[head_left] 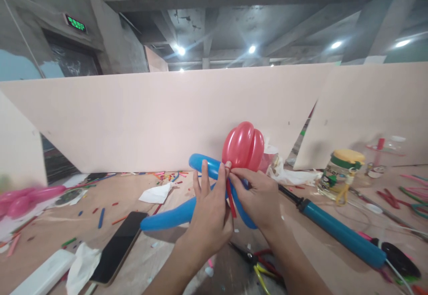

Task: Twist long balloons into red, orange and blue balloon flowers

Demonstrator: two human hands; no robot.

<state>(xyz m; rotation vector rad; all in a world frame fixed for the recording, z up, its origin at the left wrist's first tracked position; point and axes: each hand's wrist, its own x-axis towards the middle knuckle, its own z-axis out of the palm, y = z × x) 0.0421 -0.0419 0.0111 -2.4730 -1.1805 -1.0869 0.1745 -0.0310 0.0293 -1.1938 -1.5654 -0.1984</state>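
A red balloon bunch with rounded lobes stands upright above my hands. Blue long balloons are joined beneath it and stick out to the left and downward. My left hand pinches the joint between red and blue with thumb and forefinger, its other fingers raised along the blue balloon. From the right, my right hand closes its fingertips on the same joint. A flat red balloon tail hangs between the two hands. The exact knot is hidden behind the fingertips.
A black phone and white box lie at left, pink balloons beyond. Pliers lie below my hands. A blue pump and yellow-lidded jar are at right. Pale boards stand behind the table.
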